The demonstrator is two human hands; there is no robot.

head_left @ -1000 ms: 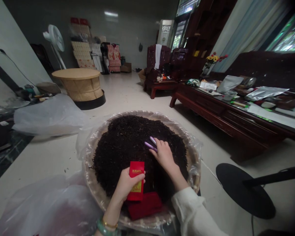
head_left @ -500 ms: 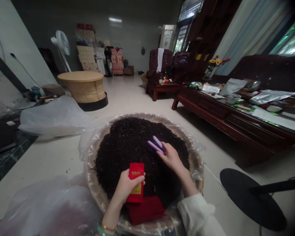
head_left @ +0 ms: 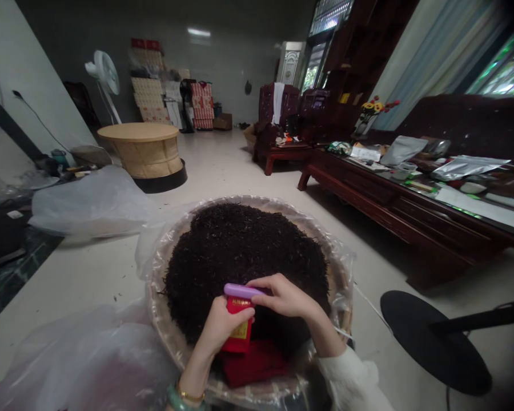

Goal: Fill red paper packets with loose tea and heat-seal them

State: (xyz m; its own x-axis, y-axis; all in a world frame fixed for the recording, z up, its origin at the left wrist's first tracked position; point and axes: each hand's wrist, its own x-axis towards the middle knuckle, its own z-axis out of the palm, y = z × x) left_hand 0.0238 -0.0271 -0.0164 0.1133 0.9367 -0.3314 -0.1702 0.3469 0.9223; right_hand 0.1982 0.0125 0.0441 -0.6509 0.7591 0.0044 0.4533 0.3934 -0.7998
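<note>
Came down from the heaped dark tea leaves (head_left: 240, 245) with a purple clip (head_left: 240, 291) gripped tight in the right hand (head_left: 285, 297), then set it across the top of a red packet (head_left: 238, 305), pinched firmly in the left hand (head_left: 218, 325), over the bamboo basket (head_left: 257, 200).

Red packet (head_left: 239, 325) with gold print, purple tool (head_left: 242, 291), what looks like near-black tea (head_left: 240, 251).

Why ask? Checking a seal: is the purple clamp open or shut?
Shut: the purple clamp lies as one bar, arms together, across the top of the red packet, held by the right hand; the left hand grips the packet.
</note>
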